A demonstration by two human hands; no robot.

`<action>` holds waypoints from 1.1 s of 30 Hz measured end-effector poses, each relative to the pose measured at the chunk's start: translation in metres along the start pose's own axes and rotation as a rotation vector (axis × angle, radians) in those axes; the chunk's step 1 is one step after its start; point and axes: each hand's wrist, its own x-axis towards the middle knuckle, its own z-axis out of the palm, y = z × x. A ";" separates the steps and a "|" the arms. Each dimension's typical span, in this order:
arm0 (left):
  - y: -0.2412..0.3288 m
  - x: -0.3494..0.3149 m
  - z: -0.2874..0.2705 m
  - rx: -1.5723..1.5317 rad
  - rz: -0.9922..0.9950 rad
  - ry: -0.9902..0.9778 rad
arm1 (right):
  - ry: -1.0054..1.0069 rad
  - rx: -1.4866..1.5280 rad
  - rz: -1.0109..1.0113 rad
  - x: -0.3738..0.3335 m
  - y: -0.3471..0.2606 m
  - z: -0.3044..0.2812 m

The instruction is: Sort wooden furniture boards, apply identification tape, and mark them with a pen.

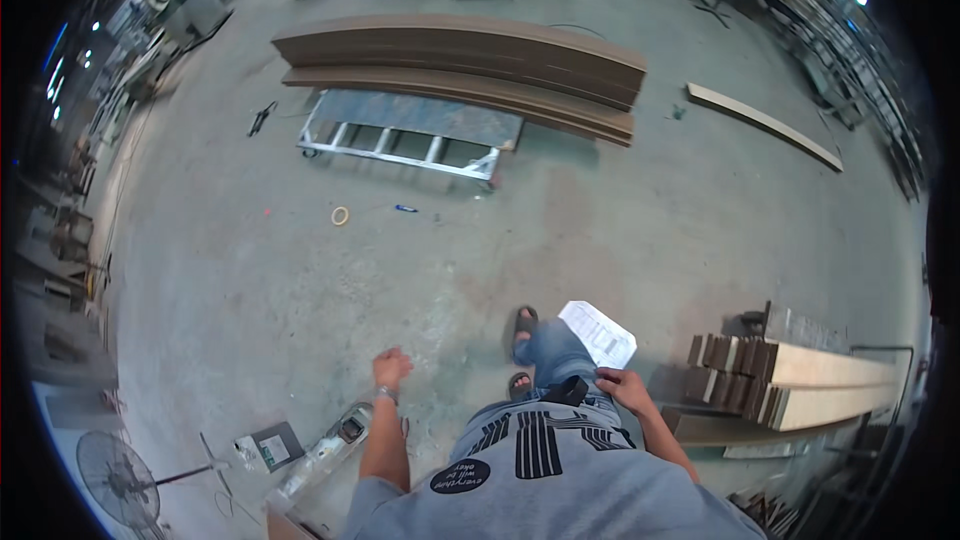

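Observation:
My left hand (392,368) hangs out over the floor with its fingers loosely stretched and nothing in it. A metal-cased machine part or long box (322,452) lies below that arm. At my right side, my right hand (622,387) is closed on the near edge of a white printed sheet of paper (600,333). The sheet hangs beside my leg, its print too small to make out. My sandalled feet are on the concrete floor, one ahead of the other.
Long brown boards (460,55) lie on a low wheeled cart (410,130) ahead. Stacked planks (800,380) stand at the right; a single plank (765,125) lies farther off. A tape roll (340,216) and blue object (406,208) lie on the floor. A fan (118,480) stands lower left.

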 end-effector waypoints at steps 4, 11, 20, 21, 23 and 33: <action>-0.051 -0.016 0.025 0.444 0.004 -0.254 | -0.319 -0.234 -0.110 0.084 -0.064 0.030; -0.051 0.021 -0.032 0.956 -0.171 -0.332 | -0.305 -0.483 -0.384 0.234 -0.223 0.113; 0.250 0.071 -0.046 0.325 -0.349 -0.209 | -0.337 -0.359 -0.217 0.331 -0.334 0.150; 0.281 0.076 -0.048 0.244 -0.376 -0.288 | -0.289 -0.307 -0.151 0.325 -0.356 0.148; 0.320 0.101 -0.060 0.316 -0.319 -0.368 | -0.240 -0.259 -0.085 0.324 -0.397 0.154; 0.469 0.367 -0.097 0.680 -0.309 -0.799 | 0.211 -0.266 0.134 0.373 -0.488 0.289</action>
